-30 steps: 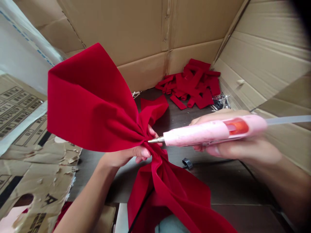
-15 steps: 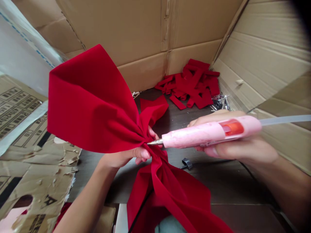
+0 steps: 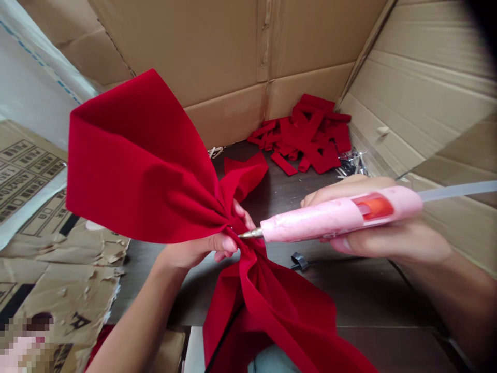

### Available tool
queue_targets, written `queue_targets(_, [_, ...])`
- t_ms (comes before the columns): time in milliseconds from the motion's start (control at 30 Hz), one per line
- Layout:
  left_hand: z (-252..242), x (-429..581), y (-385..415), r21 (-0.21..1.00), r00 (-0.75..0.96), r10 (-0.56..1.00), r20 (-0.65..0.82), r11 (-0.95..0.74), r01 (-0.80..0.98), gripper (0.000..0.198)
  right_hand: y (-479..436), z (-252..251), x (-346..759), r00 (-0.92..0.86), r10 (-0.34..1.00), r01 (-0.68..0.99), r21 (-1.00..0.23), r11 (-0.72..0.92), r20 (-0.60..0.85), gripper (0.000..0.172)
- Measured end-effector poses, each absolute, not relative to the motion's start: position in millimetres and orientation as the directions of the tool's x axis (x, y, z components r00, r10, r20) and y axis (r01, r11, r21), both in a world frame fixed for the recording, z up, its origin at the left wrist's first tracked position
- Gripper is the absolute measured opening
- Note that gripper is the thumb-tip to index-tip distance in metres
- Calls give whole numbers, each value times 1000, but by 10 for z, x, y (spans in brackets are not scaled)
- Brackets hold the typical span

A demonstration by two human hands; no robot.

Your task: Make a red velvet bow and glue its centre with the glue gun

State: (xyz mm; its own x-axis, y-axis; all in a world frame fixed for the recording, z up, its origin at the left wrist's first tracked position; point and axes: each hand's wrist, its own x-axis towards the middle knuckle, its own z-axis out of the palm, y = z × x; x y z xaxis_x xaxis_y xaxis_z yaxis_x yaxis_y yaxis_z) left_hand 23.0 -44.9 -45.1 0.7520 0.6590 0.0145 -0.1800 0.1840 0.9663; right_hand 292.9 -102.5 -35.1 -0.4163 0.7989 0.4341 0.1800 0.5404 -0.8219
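A large red fabric bow (image 3: 135,181) is pinched at its gathered middle by my left hand (image 3: 217,246), thumb in front and fingertips showing behind. One wide loop spreads to the upper left, and the tails hang down toward my lap. My right hand (image 3: 396,238) is wrapped round a pink glue gun (image 3: 310,220), its metal nozzle pointing left at the bow's centre. The tip is at or very near the fabric just beside my left thumb; I cannot tell whether they touch. A small shiny spot shows on the gathers by the tip. A clear glue stick (image 3: 458,190) extends from the gun's rear.
Red fabric strips (image 3: 306,132) lie heaped at the back of the dark table (image 3: 349,290), with silvery twist ties (image 3: 353,165) beside them. Cardboard walls (image 3: 225,57) enclose the back and right. A torn printed carton (image 3: 58,259) stands at left. A black clip-like piece (image 3: 298,261) lies under the gun.
The bow and my left hand have shifted slightly left. The glue gun's nozzle has moved a little down and right along the gathered middle, leaving a shiny spot visible there.
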Motion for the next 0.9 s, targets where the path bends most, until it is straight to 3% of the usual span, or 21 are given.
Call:
queue_targets(633, [-490, 181, -435, 953, 765, 642, 43, 203, -223, 51, -1043, -349, 2945, -406, 814, 246, -808, 536, 416, 16])
queue_targets(900, [-460, 206, -437, 954, 755, 653, 54, 188, -231, 45, -1027, -329, 2943, -461, 786, 219, -806, 550, 411, 10])
